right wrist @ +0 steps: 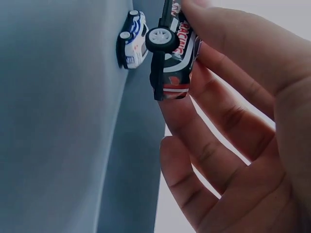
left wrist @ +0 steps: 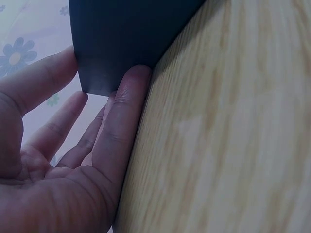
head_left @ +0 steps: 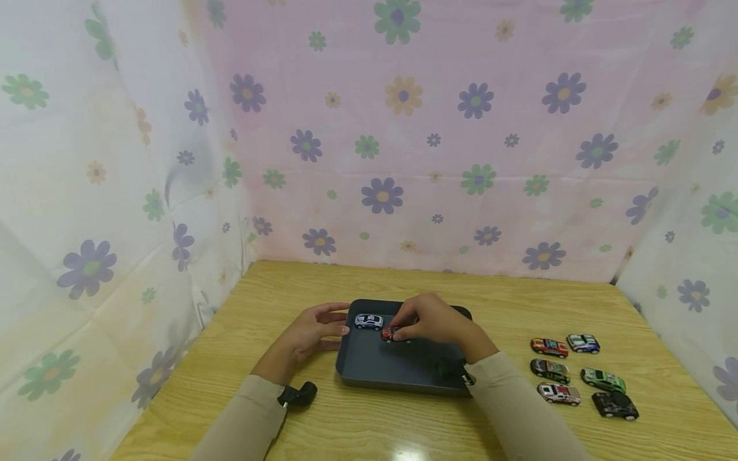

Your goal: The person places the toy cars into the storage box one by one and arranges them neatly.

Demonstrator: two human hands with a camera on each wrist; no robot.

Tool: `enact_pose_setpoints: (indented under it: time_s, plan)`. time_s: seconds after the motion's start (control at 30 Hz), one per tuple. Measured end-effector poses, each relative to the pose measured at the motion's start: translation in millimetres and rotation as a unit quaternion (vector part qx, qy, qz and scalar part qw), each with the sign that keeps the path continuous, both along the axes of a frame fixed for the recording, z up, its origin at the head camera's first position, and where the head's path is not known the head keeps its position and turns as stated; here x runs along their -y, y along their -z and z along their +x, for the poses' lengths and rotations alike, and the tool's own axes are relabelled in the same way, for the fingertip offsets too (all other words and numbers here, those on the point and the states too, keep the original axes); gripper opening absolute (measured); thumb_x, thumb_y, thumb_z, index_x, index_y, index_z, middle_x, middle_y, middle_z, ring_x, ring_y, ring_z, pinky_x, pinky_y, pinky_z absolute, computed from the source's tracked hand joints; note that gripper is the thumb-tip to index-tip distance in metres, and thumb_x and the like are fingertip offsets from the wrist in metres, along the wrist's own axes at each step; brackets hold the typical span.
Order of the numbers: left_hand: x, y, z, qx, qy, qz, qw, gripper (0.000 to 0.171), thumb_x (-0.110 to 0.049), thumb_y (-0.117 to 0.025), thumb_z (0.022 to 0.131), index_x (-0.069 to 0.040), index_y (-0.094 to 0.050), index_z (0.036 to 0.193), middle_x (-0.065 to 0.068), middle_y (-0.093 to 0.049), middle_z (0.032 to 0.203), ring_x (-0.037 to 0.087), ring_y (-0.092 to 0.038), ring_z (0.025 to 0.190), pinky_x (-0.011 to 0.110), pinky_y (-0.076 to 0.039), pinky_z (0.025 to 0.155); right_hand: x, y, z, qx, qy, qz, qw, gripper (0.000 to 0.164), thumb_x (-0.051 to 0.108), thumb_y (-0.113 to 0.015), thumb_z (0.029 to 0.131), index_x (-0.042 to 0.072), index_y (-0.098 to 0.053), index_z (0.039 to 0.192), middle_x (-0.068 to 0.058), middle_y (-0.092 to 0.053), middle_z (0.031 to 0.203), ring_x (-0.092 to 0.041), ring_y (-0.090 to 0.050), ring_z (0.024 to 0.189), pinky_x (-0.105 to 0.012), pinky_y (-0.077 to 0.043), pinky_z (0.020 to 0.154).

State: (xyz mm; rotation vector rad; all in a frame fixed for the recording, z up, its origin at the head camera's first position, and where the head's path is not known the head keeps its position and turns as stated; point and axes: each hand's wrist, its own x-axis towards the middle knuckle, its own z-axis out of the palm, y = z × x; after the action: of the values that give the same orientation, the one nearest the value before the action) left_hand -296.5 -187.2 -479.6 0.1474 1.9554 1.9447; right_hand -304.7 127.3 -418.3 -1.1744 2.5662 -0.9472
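A dark grey rectangular tray (head_left: 398,365) lies on the wooden table. My left hand (head_left: 311,333) is at its left side, fingers loosely extended and touching the outer wall (left wrist: 116,43). Over the tray, my right hand (head_left: 435,320) pinches a red and black toy car (head_left: 389,333) between thumb and fingers. That car (right wrist: 177,68) shows "RACING" lettering and a white-hubbed wheel in the right wrist view. A white and blue toy car (head_left: 369,321) stands inside the tray near its far left corner, just left of the held one.
Right of the tray, several toy cars stand on the table, among them a red and yellow car (head_left: 549,347), a green car (head_left: 603,380) and a black car (head_left: 615,405). Flower-patterned cloth (head_left: 426,153) hangs behind the table and at both sides.
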Motion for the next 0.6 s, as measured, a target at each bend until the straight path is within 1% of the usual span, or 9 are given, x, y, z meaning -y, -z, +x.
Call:
enact_pose_setpoints:
  time_s: [0.23, 0.43, 0.6]
  plan:
    - [0, 0.2, -0.2, 0.002, -0.002, -0.001, 1.0, 0.068, -0.008, -0.079, 0.092, -0.014, -0.051, 0.153, 0.022, -0.048, 0.156, 0.029, -0.064, 0.124, 0.05, -0.061, 0.094, 14, 4.3, -3.9, 0.009, 0.009, 0.009, 1.0, 0.016, 0.026, -0.082, 0.091, 0.022, -0.083, 0.106, 0.012, -0.075, 0.099, -0.003, -0.067, 0.084, -0.025, -0.059, 0.071]
    - [-1, -0.2, -0.1, 0.007, -0.001, -0.002, 1.0, 0.068, -0.008, -0.079, 0.092, -0.016, -0.051, 0.153, 0.02, -0.048, 0.156, 0.03, -0.065, 0.124, 0.05, -0.061, 0.094, 23, 10.2, -7.5, 0.021, 0.013, 0.012, 1.0, 0.015, 0.026, -0.082, 0.091, 0.022, -0.083, 0.106, 0.012, -0.076, 0.096, -0.002, -0.068, 0.083, -0.024, -0.059, 0.071]
    - [-1, -0.4, -0.3, 0.006, -0.001, 0.002, 1.0, 0.067, -0.007, -0.078, 0.093, -0.015, -0.05, 0.153, 0.022, -0.047, 0.156, 0.03, -0.065, 0.124, 0.05, -0.061, 0.094, 28, 15.9, -9.7, 0.03, 0.013, 0.014, 0.999, 0.016, 0.025, -0.082, 0.091, 0.021, -0.083, 0.107, 0.012, -0.077, 0.095, -0.001, -0.069, 0.083, -0.024, -0.06, 0.071]
